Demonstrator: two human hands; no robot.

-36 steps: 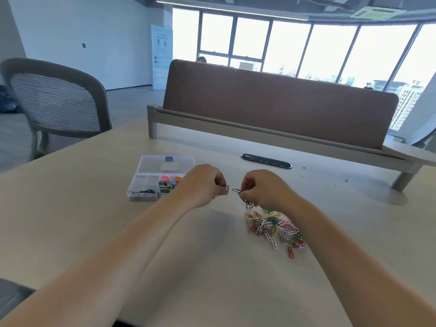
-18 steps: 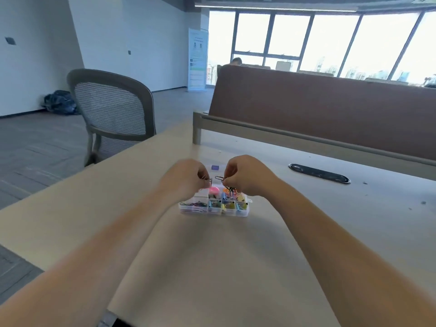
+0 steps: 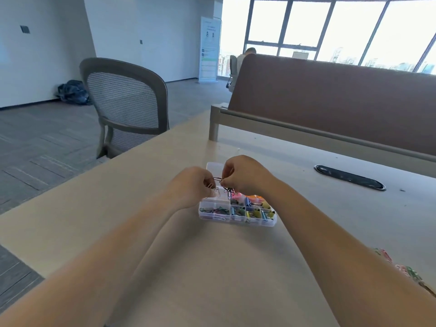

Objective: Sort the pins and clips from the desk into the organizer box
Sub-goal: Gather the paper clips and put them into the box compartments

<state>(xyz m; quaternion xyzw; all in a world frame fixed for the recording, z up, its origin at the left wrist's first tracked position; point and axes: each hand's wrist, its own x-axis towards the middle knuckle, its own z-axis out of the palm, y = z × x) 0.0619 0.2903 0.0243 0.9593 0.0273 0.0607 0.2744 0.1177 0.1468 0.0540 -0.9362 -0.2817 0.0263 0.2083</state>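
Above the clear plastic organizer box [image 3: 236, 220] on the pale wooden desk [image 3: 212, 267], the left hand [image 3: 195, 185] pinched some pale wire clips [image 3: 211, 186] and the right hand [image 3: 245, 175] a tangled bunch of dark wire clips [image 3: 228, 190], probably to separate them by colour.

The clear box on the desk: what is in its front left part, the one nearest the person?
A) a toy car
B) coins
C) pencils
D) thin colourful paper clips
D: the near-left compartment of the organizer box holds thin coloured paper clips, while chunkier binder clips fill the compartments to its right.
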